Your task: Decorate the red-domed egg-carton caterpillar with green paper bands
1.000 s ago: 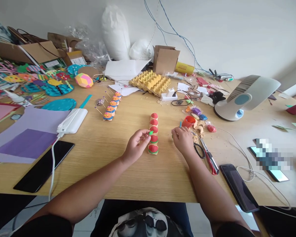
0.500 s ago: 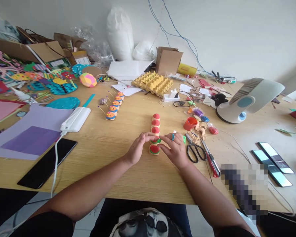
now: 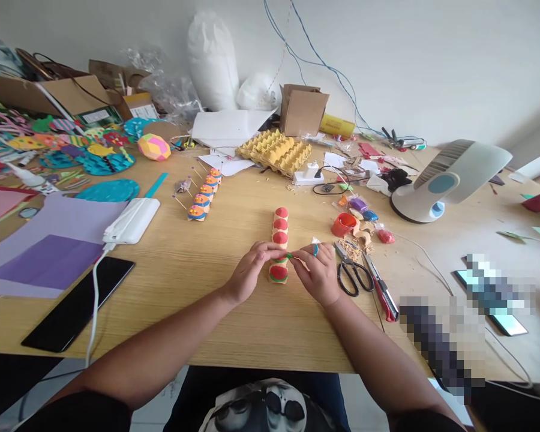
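Note:
A strip of egg-carton cups (image 3: 278, 273) with red domes stands in front of me, pointing away. Green bands of what looks like modelling clay edge the nearest domes. My right hand (image 3: 317, 270), with a blue ring on one finger, pinches a thin green clay strip (image 3: 289, 255) beside the second dome from the near end. From the other side my left hand (image 3: 252, 270) reaches over that same dome, its fingers stretched out and the tips against the clay. Those fingers partly hide the dome.
Right of the strip lie scissors (image 3: 353, 277), a utility knife (image 3: 381, 288), a red cup (image 3: 344, 225) and bagged clay (image 3: 359, 204). A decorated egg-carton strip with pins (image 3: 203, 198) stands left. Farther out are a power bank (image 3: 137, 221), phone (image 3: 78, 305), fan (image 3: 445, 183) and yellow egg tray (image 3: 276, 151).
The view has shifted slightly, so things on the table appear a little farther left. The fingertips of my right hand have drawn closer together on the green clay; my left hand is nearly still.

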The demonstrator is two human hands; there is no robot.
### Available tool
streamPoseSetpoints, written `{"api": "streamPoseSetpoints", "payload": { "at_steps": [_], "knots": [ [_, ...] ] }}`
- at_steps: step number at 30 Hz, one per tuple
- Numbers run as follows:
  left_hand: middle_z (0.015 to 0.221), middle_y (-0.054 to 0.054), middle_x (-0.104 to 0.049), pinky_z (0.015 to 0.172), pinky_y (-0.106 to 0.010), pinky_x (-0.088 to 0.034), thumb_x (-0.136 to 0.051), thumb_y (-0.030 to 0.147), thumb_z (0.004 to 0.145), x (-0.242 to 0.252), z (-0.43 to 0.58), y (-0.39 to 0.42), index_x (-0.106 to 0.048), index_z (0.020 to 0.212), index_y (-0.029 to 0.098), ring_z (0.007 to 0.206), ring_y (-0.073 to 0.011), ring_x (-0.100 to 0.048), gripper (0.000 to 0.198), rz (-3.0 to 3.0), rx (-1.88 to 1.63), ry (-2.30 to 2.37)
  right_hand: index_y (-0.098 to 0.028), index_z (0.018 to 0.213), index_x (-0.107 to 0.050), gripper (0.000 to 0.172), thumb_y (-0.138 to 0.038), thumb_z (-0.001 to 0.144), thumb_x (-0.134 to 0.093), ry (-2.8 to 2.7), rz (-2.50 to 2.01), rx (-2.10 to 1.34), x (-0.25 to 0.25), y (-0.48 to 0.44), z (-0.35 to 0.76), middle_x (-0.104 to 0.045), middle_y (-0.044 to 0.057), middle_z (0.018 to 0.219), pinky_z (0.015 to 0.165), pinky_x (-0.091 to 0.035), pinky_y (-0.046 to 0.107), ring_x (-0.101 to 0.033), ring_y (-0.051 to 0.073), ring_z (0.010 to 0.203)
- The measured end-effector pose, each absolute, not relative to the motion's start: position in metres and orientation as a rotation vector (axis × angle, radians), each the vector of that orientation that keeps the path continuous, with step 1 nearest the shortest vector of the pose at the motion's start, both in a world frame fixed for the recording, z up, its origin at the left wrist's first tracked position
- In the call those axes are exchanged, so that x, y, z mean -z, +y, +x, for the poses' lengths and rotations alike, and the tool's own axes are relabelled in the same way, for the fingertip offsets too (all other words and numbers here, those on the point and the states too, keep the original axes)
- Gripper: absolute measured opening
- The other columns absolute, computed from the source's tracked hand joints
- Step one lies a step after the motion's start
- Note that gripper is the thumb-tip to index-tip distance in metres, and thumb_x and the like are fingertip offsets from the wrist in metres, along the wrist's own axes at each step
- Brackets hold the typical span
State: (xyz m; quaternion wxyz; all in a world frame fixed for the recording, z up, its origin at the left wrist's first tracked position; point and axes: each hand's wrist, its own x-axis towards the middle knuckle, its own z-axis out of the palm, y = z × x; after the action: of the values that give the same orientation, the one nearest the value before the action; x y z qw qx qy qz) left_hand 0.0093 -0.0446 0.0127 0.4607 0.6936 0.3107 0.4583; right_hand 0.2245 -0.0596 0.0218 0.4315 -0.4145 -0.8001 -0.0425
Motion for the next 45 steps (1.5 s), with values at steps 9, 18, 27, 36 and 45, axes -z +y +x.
{"api": "streamPoseSetpoints", "payload": {
  "at_steps": [9, 18, 27, 36, 45],
  "knots": [
    [0.093, -0.004, -0.075, 0.086, -0.038, -0.052, -0.071, 0.023, 0.091, -0.017, 0.011, -0.039, -0.076, 0.106, 0.027, 0.092, -0.0196, -0.064, 0.017, 2.168, -1.441, 0.748, -0.022, 0.096, -0.073, 0.020, -0.039, 0.098, -0.063, -1.813, -0.998, -0.604, -0.023, -0.063, 0.214, -0.073, 0.004, 0.082, 0.072, -0.052, 0.033, -0.067, 0.018, 0.076],
    [0.082, -0.003, -0.071, 0.080, -0.036, -0.051, -0.071, 0.026, 0.090, -0.023, 0.013, -0.046, -0.074, 0.093, 0.024, 0.083, -0.0190, -0.063, 0.004, 2.120, -1.486, 0.760, -0.020, 0.096, -0.070, 0.029, -0.048, 0.091, -0.070, -1.842, -0.918, -0.742, -0.026, -0.064, 0.209, -0.067, 0.002, 0.078, 0.073, -0.050, 0.031, -0.062, 0.017, 0.074],
    [0.104, -0.008, -0.072, 0.091, -0.039, -0.052, -0.057, 0.023, 0.098, -0.015, 0.011, -0.048, -0.067, 0.126, 0.025, 0.100, -0.0217, -0.064, 0.030, 2.037, -1.420, 0.821, -0.021, 0.077, -0.052, 0.040, -0.054, 0.101, -0.048, -1.683, -0.954, -0.923, -0.025, -0.063, 0.213, -0.055, 0.000, 0.073, 0.065, -0.048, 0.029, -0.052, 0.015, 0.068],
    [0.102, -0.006, -0.072, 0.091, -0.038, -0.052, -0.059, 0.015, 0.095, -0.013, 0.013, -0.045, -0.067, 0.122, 0.025, 0.099, -0.0205, -0.064, 0.029, 2.094, -1.431, 0.832, -0.020, 0.086, -0.077, 0.038, -0.055, 0.092, -0.065, -1.496, -1.061, -1.018, -0.013, -0.054, 0.214, -0.067, 0.002, 0.069, 0.061, -0.052, 0.028, -0.059, 0.015, 0.063],
    [0.107, -0.007, -0.073, 0.091, -0.039, -0.051, -0.058, 0.017, 0.096, -0.015, 0.013, -0.044, -0.068, 0.117, 0.024, 0.100, -0.0213, -0.065, 0.025, 2.104, -1.432, 0.861, -0.019, 0.072, -0.074, 0.049, -0.061, 0.093, -0.060, -1.404, -1.149, -1.010, -0.010, -0.050, 0.220, -0.062, 0.001, 0.056, 0.051, -0.047, 0.027, -0.054, 0.013, 0.051]
  ]
}}
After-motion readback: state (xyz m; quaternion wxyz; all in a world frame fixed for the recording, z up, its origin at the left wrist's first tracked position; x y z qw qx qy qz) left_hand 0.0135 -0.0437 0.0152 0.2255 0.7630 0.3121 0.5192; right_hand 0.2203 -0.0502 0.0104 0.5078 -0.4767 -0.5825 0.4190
